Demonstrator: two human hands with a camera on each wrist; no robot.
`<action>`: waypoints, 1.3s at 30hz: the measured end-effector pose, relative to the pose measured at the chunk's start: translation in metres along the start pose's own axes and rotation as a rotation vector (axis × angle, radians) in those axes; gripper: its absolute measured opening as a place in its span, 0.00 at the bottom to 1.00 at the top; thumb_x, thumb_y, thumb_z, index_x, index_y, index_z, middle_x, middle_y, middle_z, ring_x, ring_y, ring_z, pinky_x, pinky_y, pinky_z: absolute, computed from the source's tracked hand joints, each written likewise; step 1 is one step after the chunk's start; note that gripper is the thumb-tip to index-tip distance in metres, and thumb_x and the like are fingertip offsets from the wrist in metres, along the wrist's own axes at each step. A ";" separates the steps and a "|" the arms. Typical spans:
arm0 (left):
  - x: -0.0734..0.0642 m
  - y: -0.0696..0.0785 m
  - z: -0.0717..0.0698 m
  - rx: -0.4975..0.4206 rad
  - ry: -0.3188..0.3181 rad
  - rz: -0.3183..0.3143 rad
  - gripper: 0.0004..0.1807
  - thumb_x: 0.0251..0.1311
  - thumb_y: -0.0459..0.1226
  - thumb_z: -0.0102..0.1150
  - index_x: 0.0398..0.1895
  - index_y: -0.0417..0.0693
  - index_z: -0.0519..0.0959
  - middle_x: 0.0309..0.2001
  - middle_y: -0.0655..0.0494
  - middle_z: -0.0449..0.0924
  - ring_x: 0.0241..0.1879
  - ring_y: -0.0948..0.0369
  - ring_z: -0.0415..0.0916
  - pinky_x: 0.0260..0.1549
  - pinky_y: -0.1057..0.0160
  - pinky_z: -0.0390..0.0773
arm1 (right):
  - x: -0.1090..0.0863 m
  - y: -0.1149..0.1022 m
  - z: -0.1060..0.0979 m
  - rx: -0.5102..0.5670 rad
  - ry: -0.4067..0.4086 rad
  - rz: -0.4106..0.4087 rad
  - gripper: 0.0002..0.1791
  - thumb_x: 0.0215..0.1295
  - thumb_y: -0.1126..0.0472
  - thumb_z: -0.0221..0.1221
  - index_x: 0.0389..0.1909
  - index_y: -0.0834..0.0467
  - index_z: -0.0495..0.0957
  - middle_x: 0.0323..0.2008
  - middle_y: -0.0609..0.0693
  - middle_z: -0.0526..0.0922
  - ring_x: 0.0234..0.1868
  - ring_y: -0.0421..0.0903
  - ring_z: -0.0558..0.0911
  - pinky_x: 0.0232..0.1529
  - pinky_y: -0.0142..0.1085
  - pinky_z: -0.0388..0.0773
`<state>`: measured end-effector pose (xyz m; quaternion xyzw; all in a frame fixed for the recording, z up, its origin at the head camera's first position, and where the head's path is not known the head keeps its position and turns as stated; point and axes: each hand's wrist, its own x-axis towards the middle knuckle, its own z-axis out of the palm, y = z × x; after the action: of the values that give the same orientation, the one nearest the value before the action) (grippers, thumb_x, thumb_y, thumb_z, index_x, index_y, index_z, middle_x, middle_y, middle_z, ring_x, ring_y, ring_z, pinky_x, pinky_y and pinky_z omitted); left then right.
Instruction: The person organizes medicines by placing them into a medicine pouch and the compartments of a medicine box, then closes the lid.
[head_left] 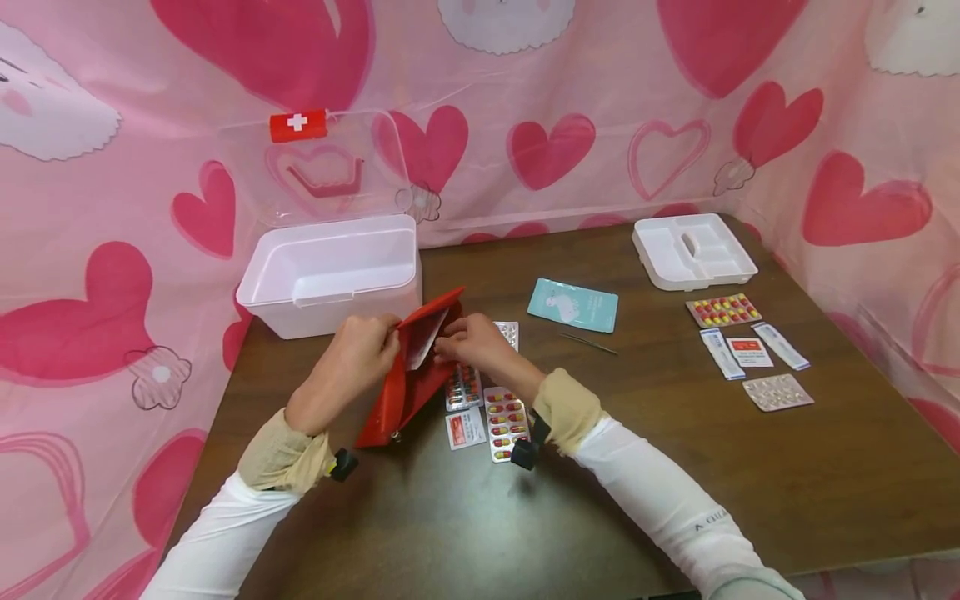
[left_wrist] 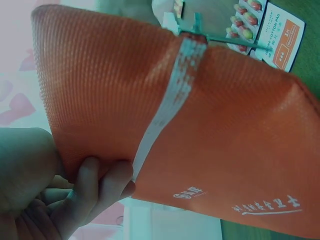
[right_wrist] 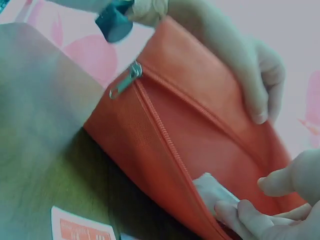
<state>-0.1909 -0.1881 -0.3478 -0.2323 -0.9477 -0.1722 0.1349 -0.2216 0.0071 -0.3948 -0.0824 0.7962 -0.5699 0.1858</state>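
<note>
A red zippered pouch (head_left: 389, 406) stands tilted over the table, its zipped mouth spread open. My left hand (head_left: 360, 346) grips its upper edge; in the left wrist view the left hand's fingers (left_wrist: 87, 187) curl against the pouch's outer side. My right hand (head_left: 480, 342) reaches into the mouth. There, in the right wrist view, its fingertips (right_wrist: 245, 210) touch a whitish packet (right_wrist: 212, 189) while the thumb stays apart from them. Below the right hand lie capsule blister packs (head_left: 506, 421) and a small iodine cotton pad packet (head_left: 466, 428).
A white first-aid box (head_left: 337, 312) with a raised clear lid (head_left: 247, 175) stands back left. A teal packet (head_left: 573, 305) and metal tweezers (head_left: 588, 342) lie mid-table. At right are a white divided tray (head_left: 667, 271), blister packs (head_left: 723, 310) and small sachets (head_left: 722, 354).
</note>
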 end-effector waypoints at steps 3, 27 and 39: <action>0.000 0.000 0.001 -0.005 0.013 0.015 0.08 0.57 0.25 0.52 0.25 0.38 0.80 0.14 0.53 0.72 0.18 0.57 0.66 0.20 0.59 0.71 | -0.015 0.002 -0.014 -0.037 -0.013 -0.025 0.22 0.69 0.62 0.58 0.61 0.66 0.74 0.43 0.56 0.89 0.44 0.49 0.88 0.57 0.42 0.80; -0.007 -0.005 -0.002 -0.016 0.017 -0.034 0.08 0.60 0.26 0.52 0.31 0.36 0.83 0.19 0.49 0.78 0.18 0.57 0.68 0.21 0.61 0.73 | -0.039 0.057 -0.114 -0.389 0.111 -0.194 0.15 0.66 0.64 0.61 0.51 0.64 0.82 0.50 0.59 0.85 0.53 0.56 0.80 0.60 0.53 0.74; -0.009 -0.007 -0.006 -0.029 0.009 -0.057 0.09 0.62 0.28 0.53 0.35 0.34 0.84 0.22 0.47 0.81 0.19 0.57 0.71 0.21 0.60 0.75 | -0.031 0.073 -0.156 -0.422 0.170 -0.156 0.14 0.67 0.64 0.59 0.51 0.64 0.81 0.51 0.63 0.84 0.59 0.60 0.79 0.63 0.55 0.71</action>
<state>-0.1851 -0.1998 -0.3475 -0.2061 -0.9508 -0.1907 0.1310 -0.2478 0.1795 -0.4132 -0.1322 0.9017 -0.4083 0.0521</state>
